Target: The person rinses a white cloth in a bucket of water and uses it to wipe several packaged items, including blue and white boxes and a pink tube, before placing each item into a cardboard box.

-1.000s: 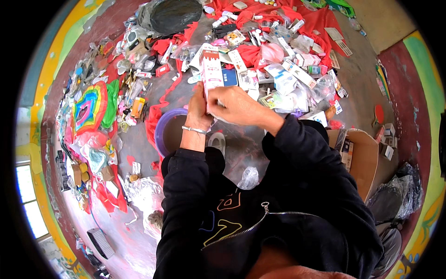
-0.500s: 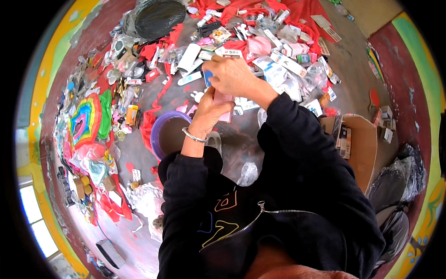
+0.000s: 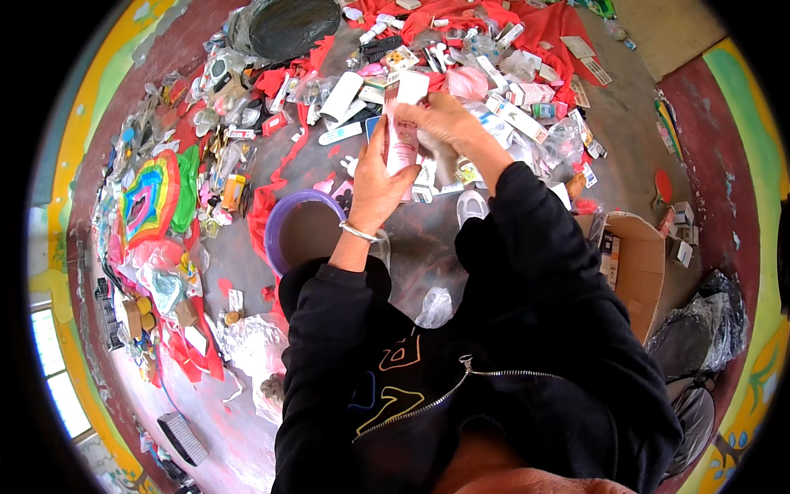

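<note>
Pink-white box (image 3: 402, 123) held upright btwn both hands, left hand (image 3: 377, 183) fingers wrapped round lower side, right hand (image 3: 444, 119) fingers pinched on top flap, purple bowl (image 3: 276, 239) just below-left.

We have a single view, taken from a wide fisheye camera worn on the person's head, the left one of a side-by-side pair. It looks steeply down over the chest of a black zipped jacket (image 3: 461, 387), so our own forearms rise from the lower edge toward the middle. The left hand (image 3: 374, 185) and right hand (image 3: 448, 123) sit close under the lens, just above centre. The floor (image 3: 428, 239) spreads out farther off on all sides, and its straight edges bend toward the dark round rim. With no second picture given, we can tell of no part shared between views.
</note>
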Demonstrator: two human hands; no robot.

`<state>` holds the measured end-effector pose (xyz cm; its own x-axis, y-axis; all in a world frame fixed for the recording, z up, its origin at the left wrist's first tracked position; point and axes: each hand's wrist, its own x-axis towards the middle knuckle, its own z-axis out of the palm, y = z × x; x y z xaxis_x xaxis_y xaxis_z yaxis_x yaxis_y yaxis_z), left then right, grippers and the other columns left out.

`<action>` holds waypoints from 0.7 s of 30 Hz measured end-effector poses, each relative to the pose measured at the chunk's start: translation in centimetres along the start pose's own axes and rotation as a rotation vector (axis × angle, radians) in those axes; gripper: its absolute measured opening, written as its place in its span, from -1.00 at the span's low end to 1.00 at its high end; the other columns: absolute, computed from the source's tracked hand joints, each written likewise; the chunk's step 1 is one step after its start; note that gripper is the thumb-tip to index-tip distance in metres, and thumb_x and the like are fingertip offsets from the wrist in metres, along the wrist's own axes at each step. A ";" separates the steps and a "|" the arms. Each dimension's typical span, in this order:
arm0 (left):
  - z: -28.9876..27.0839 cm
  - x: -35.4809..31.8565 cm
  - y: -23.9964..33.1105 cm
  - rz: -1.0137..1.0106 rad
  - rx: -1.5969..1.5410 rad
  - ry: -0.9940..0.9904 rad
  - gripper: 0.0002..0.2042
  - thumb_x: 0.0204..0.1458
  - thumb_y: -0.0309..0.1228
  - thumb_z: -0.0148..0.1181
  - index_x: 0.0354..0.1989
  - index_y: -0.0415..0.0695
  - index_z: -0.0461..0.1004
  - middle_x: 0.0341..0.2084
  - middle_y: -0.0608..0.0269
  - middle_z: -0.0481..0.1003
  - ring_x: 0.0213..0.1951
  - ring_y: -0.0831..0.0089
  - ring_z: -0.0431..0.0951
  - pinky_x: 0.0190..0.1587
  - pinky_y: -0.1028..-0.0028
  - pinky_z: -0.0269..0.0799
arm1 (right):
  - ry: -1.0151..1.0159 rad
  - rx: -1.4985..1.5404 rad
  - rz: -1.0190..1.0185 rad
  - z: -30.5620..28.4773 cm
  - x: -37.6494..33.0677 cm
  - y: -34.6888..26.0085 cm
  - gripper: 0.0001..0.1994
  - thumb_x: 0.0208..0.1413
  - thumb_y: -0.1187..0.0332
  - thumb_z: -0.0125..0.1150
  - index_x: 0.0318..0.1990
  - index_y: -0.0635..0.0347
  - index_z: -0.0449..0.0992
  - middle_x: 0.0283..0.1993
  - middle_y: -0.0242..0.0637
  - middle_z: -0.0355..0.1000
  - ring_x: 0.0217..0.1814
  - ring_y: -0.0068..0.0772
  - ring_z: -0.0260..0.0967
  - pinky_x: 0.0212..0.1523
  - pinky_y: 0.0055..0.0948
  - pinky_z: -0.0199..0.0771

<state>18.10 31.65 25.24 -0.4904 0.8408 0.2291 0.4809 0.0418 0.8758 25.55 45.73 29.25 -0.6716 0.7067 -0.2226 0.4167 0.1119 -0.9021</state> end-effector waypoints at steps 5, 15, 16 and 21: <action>-1.4 -0.7 1.5 -0.145 -0.397 -0.045 -0.28 -0.08 -0.37 0.15 0.22 -0.15 -0.13 -0.23 0.09 0.35 -0.19 0.35 0.40 -0.19 0.42 0.36 | -0.114 0.173 -0.018 0.2 1.4 0.8 -0.48 -0.30 0.12 0.33 -0.31 0.46 0.43 -0.38 -0.16 0.42 -0.42 -0.43 0.37 -0.41 -0.46 0.36; -2.1 -0.6 -0.4 -0.577 -1.348 -0.167 -0.59 0.09 -0.11 -0.13 -0.04 -0.18 0.26 -0.30 0.09 0.45 -0.30 0.27 0.51 -0.31 0.31 0.47 | 0.109 0.132 -0.098 -1.2 1.6 0.5 -0.54 -0.08 0.06 0.18 -0.42 0.45 0.44 -0.51 -0.26 0.36 -0.43 -0.54 0.27 -0.45 -0.50 0.31; -2.3 -0.8 -0.2 -0.598 -1.432 -0.116 -0.60 0.09 -0.11 -0.14 -0.06 -0.17 0.27 -0.32 0.08 0.45 -0.33 0.26 0.51 -0.32 0.31 0.48 | 0.290 0.063 -0.134 -1.8 1.7 0.4 -0.59 -0.08 0.09 0.18 -0.45 0.38 0.44 -0.51 -0.28 0.37 -0.46 -0.54 0.29 -0.46 -0.52 0.32; -1.3 0.1 0.1 -0.701 -1.476 -0.153 -0.62 0.13 -0.10 -0.23 -0.07 -0.14 0.27 -0.32 0.13 0.45 -0.35 0.29 0.50 -0.38 0.32 0.46 | 0.568 0.227 -0.527 -1.2 2.5 -0.7 -0.73 -0.06 0.17 0.16 -0.39 0.23 0.45 -0.52 -0.33 0.42 -0.53 -0.57 0.34 -0.48 -0.60 0.35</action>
<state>17.10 31.07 25.88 -0.1855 0.9268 -0.3266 -0.9034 -0.0301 0.4277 24.28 48.25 29.75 -0.3060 0.8544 0.4200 -0.0439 0.4280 -0.9027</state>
